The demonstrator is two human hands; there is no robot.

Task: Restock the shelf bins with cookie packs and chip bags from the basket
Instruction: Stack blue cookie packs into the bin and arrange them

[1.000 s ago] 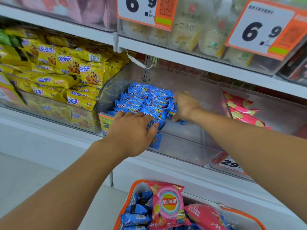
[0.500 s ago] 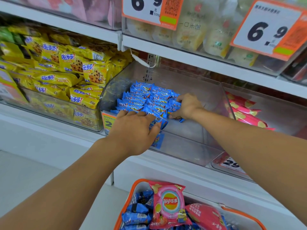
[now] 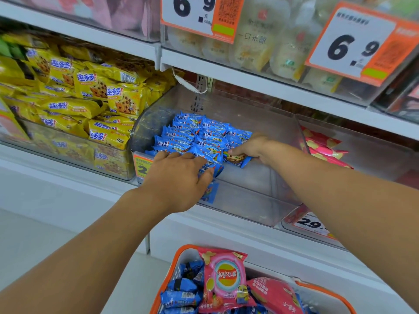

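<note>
Both arms reach into the clear plastic bin (image 3: 260,196) at the centre of the frame. The left hand (image 3: 181,177) lies flat with fingers together over the front edge of the blue cookie packs (image 3: 192,137), which looks meant to keep the stack from sliding forward. The right hand (image 3: 251,148) pinches 1 loose blue pack (image 3: 238,157) between thumb and fingers at the stack's right side, apparently to tuck it in line with the rest. The packs are small, glossy, crinkly pillows, overlapped like shingles and filling only the left half of the bin; the right half shows bare, scuffed plastic.

At the bottom centre, the basket (image 3: 326,291) with its orange rim holds more blue packs and 2 puffy pink chip bags (image 3: 223,282), so I judge the restocking to be well short of done. At the left of the frame a neighbouring bin is heaped with yellow cookie packs (image 3: 90,103). At the right, a sparse bin (image 3: 374,155) holds a few pink bags, probably where the chips belong. An orange-edged price card (image 3: 356,46) reading 6.9 hangs in the upper right.
</note>
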